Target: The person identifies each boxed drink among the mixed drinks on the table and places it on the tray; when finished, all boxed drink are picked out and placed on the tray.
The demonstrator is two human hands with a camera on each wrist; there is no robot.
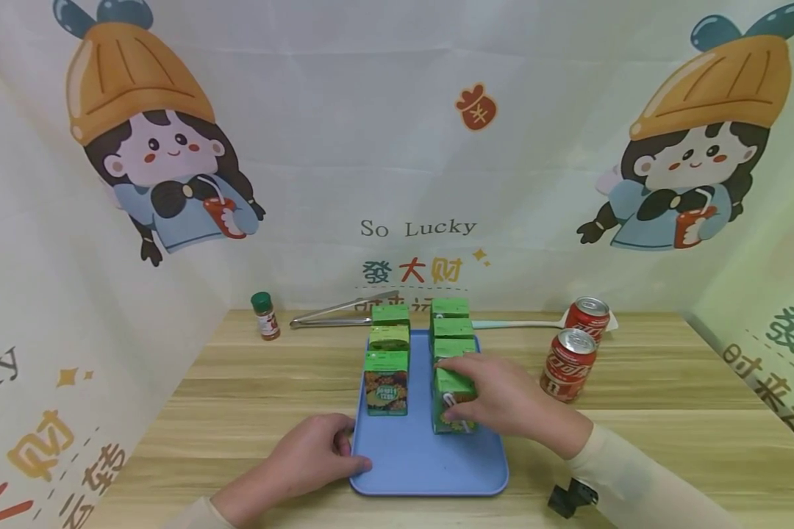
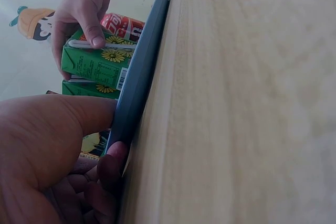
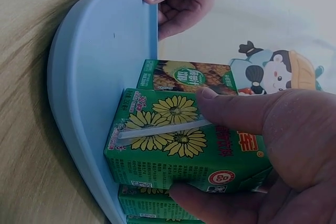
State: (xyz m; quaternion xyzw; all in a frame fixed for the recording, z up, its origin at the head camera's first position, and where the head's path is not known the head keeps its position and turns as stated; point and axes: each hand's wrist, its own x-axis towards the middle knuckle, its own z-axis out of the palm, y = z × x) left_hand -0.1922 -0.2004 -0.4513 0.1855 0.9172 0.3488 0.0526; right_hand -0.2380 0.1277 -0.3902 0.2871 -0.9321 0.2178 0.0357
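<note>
A blue tray (image 1: 430, 466) lies on the wooden table, bearing two rows of green drink cartons. My left hand (image 1: 312, 454) grips the tray's left rim, thumb on top and fingertips at the underside, as the left wrist view shows. On the right row, my right hand (image 1: 506, 393) holds the nearest drink carton (image 3: 157, 135) between thumb and fingers. That carton has yellow flowers and a wrapped straw on its side, and it stands upright on the tray. Several more flowered cartons stand behind it. In the left row, the front carton (image 1: 387, 393) has a brown picture panel.
Two red soda cans (image 1: 569, 365) stand right of the tray. Metal tongs (image 1: 334, 321) and a green-capped spice bottle (image 1: 265, 316) are at the back left. A pale-handled utensil (image 1: 516, 324) lies behind the cans. A patterned cloth hangs behind the table.
</note>
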